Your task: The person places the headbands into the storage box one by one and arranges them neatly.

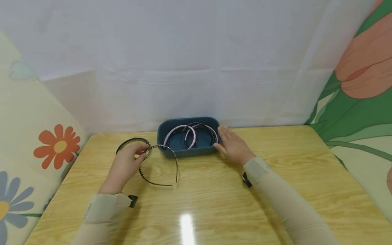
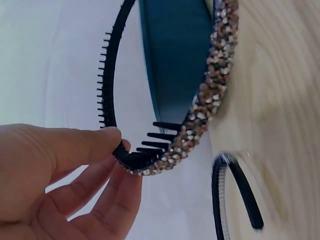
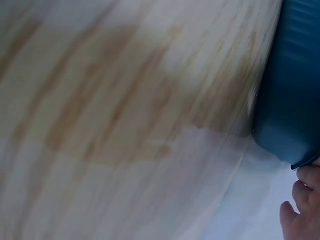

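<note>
My left hand (image 1: pixel 125 165) pinches a black toothed headband (image 1: pixel 174 158) between thumb and fingers, above the table left of the bin. Brownish, glittery stones cover its outer side in the left wrist view, and its two ends point toward the right front. Behind that hand, another black toothed headband (image 1: pixel 133 140) is at the table's left, partly hidden by the hand. My right hand (image 1: pixel 234 144) rests against the right end of a dark blue bin (image 1: pixel 190 152), fingers extended along the end and thumb at the front corner. Inside lie several headbands, including a pale pink one (image 1: pixel 194 137).
The wood-grain table (image 1: pixel 208 194) has its back edge against a hanging white cloth (image 1: pixel 183 92), right behind the bin. Flower-painted panels (image 1: pixel 59 147) flank the table on both sides. A bright reflection shows on the front of the tabletop.
</note>
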`<state>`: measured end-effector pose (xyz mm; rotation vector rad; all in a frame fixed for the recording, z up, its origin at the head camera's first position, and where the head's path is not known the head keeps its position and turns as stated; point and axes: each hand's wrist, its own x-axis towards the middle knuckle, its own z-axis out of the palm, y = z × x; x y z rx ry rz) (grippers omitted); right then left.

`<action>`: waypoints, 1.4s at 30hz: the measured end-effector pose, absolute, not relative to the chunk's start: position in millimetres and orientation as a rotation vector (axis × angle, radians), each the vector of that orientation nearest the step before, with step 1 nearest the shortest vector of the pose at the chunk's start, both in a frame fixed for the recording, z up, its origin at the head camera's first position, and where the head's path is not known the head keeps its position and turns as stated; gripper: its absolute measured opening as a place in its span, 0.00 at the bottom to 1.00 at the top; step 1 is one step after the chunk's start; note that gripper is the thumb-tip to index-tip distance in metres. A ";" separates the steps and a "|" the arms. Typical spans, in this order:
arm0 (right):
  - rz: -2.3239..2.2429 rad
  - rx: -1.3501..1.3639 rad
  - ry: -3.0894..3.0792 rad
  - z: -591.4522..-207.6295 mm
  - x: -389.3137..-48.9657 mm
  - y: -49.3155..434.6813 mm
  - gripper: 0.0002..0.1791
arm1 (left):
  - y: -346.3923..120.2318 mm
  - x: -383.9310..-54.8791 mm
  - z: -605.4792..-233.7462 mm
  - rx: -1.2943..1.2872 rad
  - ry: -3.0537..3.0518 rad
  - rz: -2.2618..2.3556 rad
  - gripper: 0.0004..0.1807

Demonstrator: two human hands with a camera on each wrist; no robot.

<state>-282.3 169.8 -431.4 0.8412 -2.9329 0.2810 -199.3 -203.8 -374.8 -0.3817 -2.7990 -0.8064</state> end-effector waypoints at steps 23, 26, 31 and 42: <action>0.322 0.832 -2.949 -432.4 -282.8 169.3 0.40 | -160.2 -222.1 -354.6 -0.238 -2.654 -1.000 0.18; 0.324 0.832 -2.944 -431.5 -281.3 169.0 0.40 | -158.4 -225.3 -352.4 -0.213 -2.617 -1.023 0.18; 0.304 0.830 -2.936 -431.9 -281.2 169.3 0.40 | -155.7 -233.6 -354.3 -0.175 -2.537 -1.047 0.17; 0.299 0.835 -2.936 -432.5 -281.9 169.7 0.40 | -148.1 -252.0 -367.2 -0.041 -2.430 -1.191 0.17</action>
